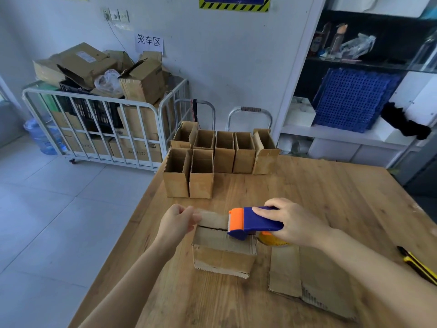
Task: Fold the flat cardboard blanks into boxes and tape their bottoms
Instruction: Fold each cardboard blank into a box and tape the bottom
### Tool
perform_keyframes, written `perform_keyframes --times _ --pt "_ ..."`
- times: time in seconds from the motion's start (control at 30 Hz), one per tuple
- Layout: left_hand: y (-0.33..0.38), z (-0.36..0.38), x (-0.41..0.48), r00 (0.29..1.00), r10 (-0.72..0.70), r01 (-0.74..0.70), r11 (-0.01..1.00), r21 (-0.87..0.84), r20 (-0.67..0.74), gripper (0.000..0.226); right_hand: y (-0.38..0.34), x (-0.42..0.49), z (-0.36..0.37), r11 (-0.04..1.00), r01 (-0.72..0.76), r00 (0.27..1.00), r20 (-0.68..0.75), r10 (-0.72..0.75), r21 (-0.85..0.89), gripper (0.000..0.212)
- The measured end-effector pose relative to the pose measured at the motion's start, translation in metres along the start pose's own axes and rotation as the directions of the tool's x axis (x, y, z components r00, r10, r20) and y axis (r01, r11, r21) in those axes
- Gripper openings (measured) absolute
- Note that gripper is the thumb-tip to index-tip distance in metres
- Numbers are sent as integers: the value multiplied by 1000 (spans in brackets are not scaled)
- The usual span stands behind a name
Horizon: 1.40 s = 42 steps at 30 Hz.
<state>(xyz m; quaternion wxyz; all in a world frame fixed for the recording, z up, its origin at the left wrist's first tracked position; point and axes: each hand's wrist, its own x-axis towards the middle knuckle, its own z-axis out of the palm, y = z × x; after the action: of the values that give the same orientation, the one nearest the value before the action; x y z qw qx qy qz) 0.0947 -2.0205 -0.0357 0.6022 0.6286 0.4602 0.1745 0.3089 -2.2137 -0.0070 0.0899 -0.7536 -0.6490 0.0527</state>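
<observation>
Holding the upturned box at mid-bench, I read its bottom seam as running from 9 to 3 o'clock. My left grip pinches the box's 9 o'clock end, seemingly on the tape's start. My right grip is wrapped round the tape dispenser, which sits on the seam toward 3 o'clock. The pull, I judge, runs along that axis to the right. On the wooden bench a flat blank lies at 4 o'clock and the finished boxes at 12; a cage cart stands on the floor at 10.
</observation>
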Motion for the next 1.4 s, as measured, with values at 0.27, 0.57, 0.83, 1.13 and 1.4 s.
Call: perform_keyframes --times 0.27,0.57,0.83,1.13,1.4 --pt "2 5 4 992 -111 105 990 -93 -66 13 -15 2 -8 1000 -18 1000 24 18 13 58" --pt "3 7 0 988 -151 145 969 -201 -14 14 -44 7 -21 997 -33 993 112 41 -71 59" --pt "2 5 4 977 -211 215 968 -131 39 19 -66 14 -28 988 -62 983 162 85 -141 51" --pt "-38 18 4 948 -295 281 952 126 117 34 -62 4 -13 986 -97 991 81 109 -139 55" --pt "-41 6 0 938 -348 345 923 171 -17 101 -57 -6 -7 986 -109 993 33 114 -122 54"
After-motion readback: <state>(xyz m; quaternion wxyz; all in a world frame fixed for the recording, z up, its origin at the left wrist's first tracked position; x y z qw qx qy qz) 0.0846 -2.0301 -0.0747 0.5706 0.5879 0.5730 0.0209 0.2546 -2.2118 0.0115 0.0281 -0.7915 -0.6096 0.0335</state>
